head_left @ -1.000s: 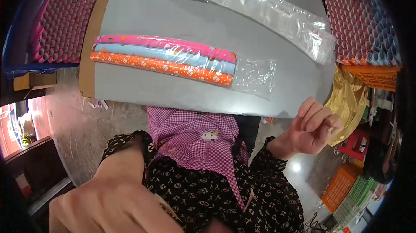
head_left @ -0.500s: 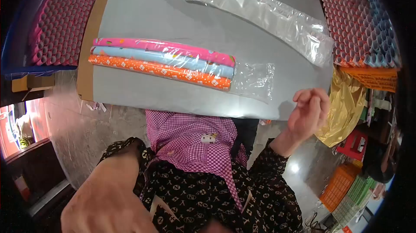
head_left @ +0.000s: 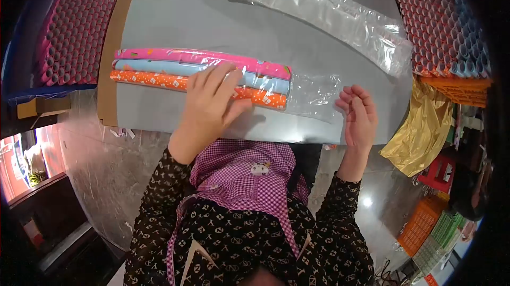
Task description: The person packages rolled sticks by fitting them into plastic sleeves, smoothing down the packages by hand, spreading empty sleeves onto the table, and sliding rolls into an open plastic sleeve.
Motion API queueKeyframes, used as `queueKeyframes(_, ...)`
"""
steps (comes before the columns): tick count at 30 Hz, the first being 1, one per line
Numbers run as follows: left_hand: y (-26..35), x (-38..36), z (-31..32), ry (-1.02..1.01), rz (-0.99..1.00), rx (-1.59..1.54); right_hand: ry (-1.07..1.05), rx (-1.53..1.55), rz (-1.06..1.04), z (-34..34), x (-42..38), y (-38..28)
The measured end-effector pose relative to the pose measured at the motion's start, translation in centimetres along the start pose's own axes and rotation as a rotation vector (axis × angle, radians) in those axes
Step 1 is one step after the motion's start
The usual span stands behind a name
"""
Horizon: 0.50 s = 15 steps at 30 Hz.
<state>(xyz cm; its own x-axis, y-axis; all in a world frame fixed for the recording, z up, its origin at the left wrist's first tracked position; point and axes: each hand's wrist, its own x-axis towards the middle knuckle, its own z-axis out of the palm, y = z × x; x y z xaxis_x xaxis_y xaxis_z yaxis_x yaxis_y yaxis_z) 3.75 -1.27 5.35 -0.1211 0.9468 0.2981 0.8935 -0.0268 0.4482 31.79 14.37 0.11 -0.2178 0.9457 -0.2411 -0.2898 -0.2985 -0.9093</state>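
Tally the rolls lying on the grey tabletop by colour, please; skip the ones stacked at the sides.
Pink roll: 1
Light blue roll: 1
Orange roll: 1
Total: 3

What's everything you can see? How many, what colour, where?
Table: one, grey, middle
Rolls: three; pink, blue, orange; in clear wrap on table, near side
Bags: at least two, clear, table's far side
Tubes: many; pinkish left, reddish and blue right
Sheet: one, gold, table's right
Crates: at least three; orange and green; right
Plastic thing: one, red, right
Apron: one, purple check, bottom middle
Sleeves: two, black, bottom
Left hand: one, bare, over rolls
Right hand: one, bare, by wrap's loose end
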Motion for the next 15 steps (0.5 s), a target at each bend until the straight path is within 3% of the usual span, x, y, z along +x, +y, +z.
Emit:
queueKeyframes(1, -0.4, 0.4, 1.0, 0.049, 0.096, 0.202, -0.019, 0.009, 0.031, -0.2, 0.0, 0.0)
queueKeyframes(5, -1.0, 1.6, 3.1, -0.046, 0.078, 0.305, -0.089, -0.042, 0.067, -0.5, 0.0, -0.7)
queueKeyframes(11, -1.6, 2.0, 4.3, -0.126, 0.106, 0.366, -0.235, -0.250, 0.038, -0.4, 0.2, -1.1)
queueKeyframes(15, -1.9, 1.9, 4.7, -0.128, 0.109, 0.356, -0.258, -0.281, 0.141, 0.0, 0.1, -1.5)
